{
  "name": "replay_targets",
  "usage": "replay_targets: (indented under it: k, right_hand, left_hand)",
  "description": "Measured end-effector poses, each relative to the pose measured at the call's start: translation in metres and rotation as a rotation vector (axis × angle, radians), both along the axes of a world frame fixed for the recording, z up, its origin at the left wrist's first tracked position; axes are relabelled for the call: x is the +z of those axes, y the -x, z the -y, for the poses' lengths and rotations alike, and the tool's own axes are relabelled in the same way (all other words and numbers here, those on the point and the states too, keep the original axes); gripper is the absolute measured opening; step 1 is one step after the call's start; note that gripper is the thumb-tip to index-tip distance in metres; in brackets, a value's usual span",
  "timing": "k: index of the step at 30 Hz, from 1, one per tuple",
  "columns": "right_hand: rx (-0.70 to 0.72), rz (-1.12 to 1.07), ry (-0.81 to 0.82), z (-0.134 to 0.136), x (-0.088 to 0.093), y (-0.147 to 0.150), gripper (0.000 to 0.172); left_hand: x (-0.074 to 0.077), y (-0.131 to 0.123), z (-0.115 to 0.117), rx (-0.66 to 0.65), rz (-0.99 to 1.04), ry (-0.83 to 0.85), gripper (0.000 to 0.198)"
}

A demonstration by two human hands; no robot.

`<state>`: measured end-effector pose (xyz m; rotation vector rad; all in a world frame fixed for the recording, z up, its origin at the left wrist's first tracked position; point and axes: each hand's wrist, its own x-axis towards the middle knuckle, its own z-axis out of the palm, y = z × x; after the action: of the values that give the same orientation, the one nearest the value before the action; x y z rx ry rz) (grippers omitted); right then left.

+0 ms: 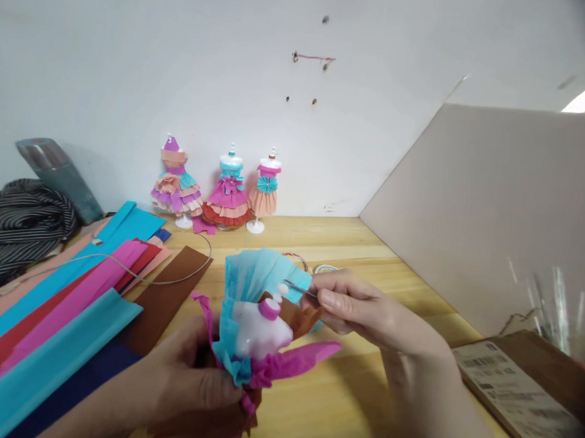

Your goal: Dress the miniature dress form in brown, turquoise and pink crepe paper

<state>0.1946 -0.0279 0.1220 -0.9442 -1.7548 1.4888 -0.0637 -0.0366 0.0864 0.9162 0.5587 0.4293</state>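
Observation:
My left hand (196,372) is closed around the lower body of a small white dress-form mannequin (262,330), tilted toward me. It is dressed in crepe paper: a light blue pleated piece (256,276) fans up behind it, a magenta strip (295,363) juts out to the right, and a brown skirt (208,423) hangs below. A magenta band circles the neck. My right hand (349,300) grips a thin, pointed metal tool (300,288) that looks like tweezers, its tip at the blue paper near the neck knob. A brown paper piece (300,316) lies beside those fingers.
Three dressed mannequins (229,191) stand against the wall. Coloured crepe paper strips (81,298) cover the left of the table, with a curved wire (204,263) over them. A striped cloth (21,227) lies far left; a labelled parcel (515,395) sits at the right.

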Motion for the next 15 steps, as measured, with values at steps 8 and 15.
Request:
replay_targets:
  k: [8,15]
  right_hand:
    - [-0.025,0.075,-0.029,0.0,0.0,-0.007,0.049]
    - [-0.007,0.067,-0.037,-0.001,0.002,-0.003,0.046]
  left_hand:
    - [-0.012,0.0,0.0,0.021,-0.008,0.005,0.046]
    - [-0.013,0.002,-0.001,0.024,0.034,-0.027,0.048]
